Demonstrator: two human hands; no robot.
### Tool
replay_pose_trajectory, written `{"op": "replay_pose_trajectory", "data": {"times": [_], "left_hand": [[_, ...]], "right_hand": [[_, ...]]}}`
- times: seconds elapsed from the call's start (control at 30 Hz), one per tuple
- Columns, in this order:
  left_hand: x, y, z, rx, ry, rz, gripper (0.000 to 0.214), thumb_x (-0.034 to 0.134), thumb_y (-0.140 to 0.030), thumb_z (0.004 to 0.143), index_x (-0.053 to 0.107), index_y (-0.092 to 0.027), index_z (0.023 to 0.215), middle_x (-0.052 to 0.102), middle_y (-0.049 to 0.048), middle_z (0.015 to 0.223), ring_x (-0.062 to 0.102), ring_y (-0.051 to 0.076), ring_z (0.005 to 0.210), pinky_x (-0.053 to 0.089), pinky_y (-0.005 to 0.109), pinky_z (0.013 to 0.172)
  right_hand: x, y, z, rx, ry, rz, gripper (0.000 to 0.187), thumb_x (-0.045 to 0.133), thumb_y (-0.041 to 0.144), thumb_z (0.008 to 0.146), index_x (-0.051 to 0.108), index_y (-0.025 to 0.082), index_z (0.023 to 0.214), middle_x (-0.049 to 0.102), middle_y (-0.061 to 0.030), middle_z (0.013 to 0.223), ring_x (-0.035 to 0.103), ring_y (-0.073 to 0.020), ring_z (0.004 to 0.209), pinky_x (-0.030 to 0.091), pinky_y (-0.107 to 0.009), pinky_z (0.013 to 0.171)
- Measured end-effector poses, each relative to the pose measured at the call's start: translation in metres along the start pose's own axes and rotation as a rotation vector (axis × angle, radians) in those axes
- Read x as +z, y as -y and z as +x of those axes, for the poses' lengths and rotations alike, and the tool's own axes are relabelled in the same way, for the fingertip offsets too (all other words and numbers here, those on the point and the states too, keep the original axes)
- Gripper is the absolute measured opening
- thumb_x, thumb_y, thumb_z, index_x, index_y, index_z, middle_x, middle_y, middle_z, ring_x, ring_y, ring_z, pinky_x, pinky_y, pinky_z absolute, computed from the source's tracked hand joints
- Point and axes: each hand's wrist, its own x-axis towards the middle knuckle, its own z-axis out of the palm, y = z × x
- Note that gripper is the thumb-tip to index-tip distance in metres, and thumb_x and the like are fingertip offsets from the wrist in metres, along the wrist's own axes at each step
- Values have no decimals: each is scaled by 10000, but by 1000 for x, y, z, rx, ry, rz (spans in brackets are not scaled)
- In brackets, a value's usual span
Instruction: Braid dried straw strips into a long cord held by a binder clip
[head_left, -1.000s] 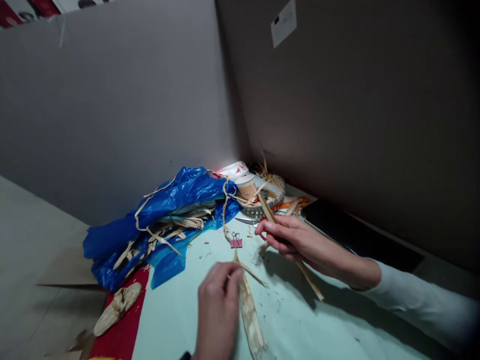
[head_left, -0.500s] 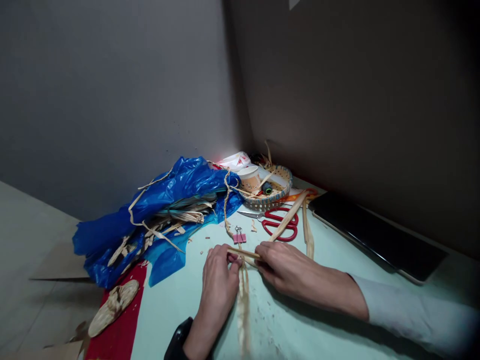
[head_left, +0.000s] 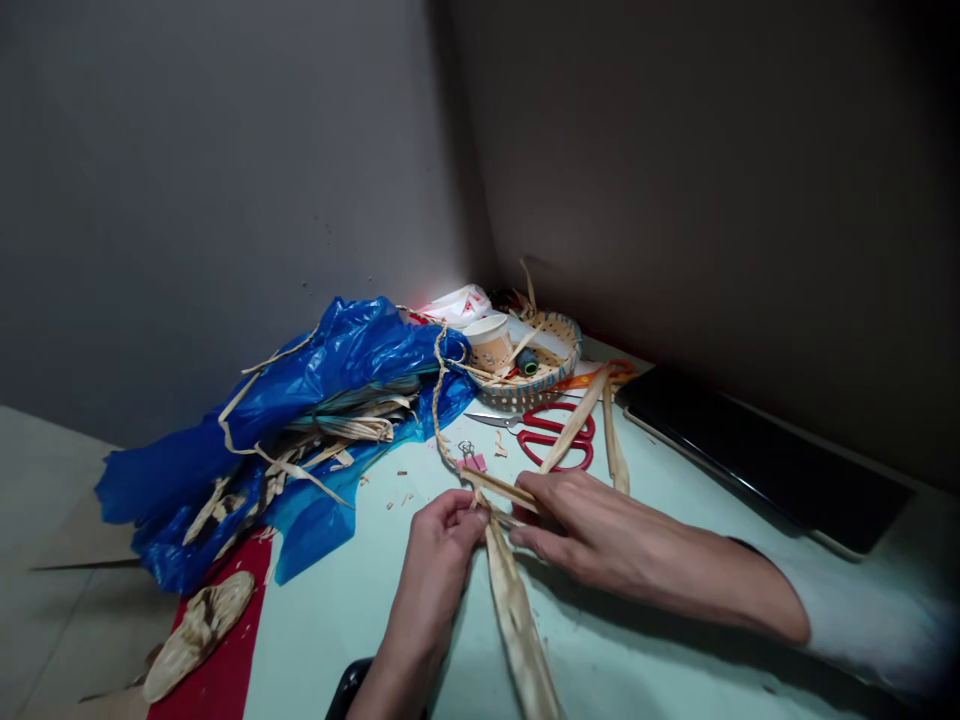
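Note:
Pale, dry plant-fibre strips meet between my hands, joined to a thin braid (head_left: 439, 395) that runs back across the table. A pink binder clip (head_left: 472, 460) sits at the braid's near end. My left hand (head_left: 446, 540) pinches the strips where they come together, just below the clip. Between the thumb and fingers of my right hand (head_left: 577, 520) is one folded strip (head_left: 501, 487), stretched toward the clip. A wide fibre strip (head_left: 517, 620) hangs from the join toward the table's near edge. Part of the join is hidden by my left fingers.
Red-handled scissors (head_left: 555, 436) lie beyond my right hand, before a woven basket (head_left: 517, 397) with a paper cup (head_left: 489, 343). A blue plastic bag (head_left: 352, 345) of fibres is at left, a straw slipper-shaped piece (head_left: 201, 635) nearer. A black flat device (head_left: 757, 460) lies right.
The wide strip now slants toward the right below the join. My right hand has opened out slightly and shifted right, still holding its strip. The camera view has turned a little.

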Motion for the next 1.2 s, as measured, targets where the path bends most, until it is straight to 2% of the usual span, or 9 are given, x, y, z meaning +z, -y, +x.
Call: {"op": "replay_pose_trajectory", "data": {"times": [0.17,0.27,0.43,0.53,0.7,0.87,0.93,1.07,1.2], "left_hand": [[3,7,1,26,-54,-22,168,681,-291,714,600,-146,686,527,-43,558,444,78,523,330,187,526],[5,12,2,60,-69,-49,151,683,-277,722,624,-139,706,576,-21,591,470,91,550,348,195,542],[11,11,0,94,-22,-161,137,692,-249,717,674,-135,792,638,9,679,530,120,647,434,223,660],[9,9,-1,48,-25,-149,126,683,-254,715,661,-133,742,539,-38,551,409,65,500,363,173,523],[4,5,-5,24,-24,-44,254,601,-379,788,582,-157,666,271,-108,406,159,48,405,98,189,389],[7,5,-5,-33,-60,-75,261,707,-371,689,548,-164,687,267,-121,461,150,33,423,88,178,395],[8,5,-4,-40,-61,-92,265,702,-367,678,531,-165,667,281,-118,466,153,28,417,84,179,392],[7,3,-2,-56,-27,-113,267,702,-374,655,534,-167,675,243,-131,453,131,24,396,58,190,387],[5,1,-2,-51,-2,-145,301,724,-388,620,534,-163,681,262,-132,464,137,16,395,58,184,391]], "right_hand": [[-20,9,0,-36,-127,-1,356,233,322,999,510,187,820,580,-61,859,518,-183,796,393,-319,769],[-15,16,1,-148,34,102,415,202,272,995,508,184,729,571,-38,758,512,-159,728,401,-283,717],[13,18,3,-41,189,186,411,292,250,972,551,153,668,563,-24,606,486,-125,565,366,-240,576],[25,10,2,-23,220,203,379,332,237,953,596,132,703,560,-17,560,468,-112,512,335,-230,538],[28,7,0,67,149,162,413,315,245,951,574,143,646,516,-6,526,387,-98,466,269,-238,469],[17,17,1,-104,169,-95,287,410,191,902,540,156,648,488,-8,567,330,-109,494,204,-286,472],[10,20,3,-107,173,-138,347,399,272,942,542,159,647,488,-12,563,337,-110,484,206,-291,478],[0,20,11,68,-21,-209,373,371,359,975,568,158,730,547,-34,625,431,-126,531,258,-277,514],[2,18,17,-60,-100,-307,158,465,244,927,579,133,927,598,-94,895,517,-172,751,344,-275,645]]}}
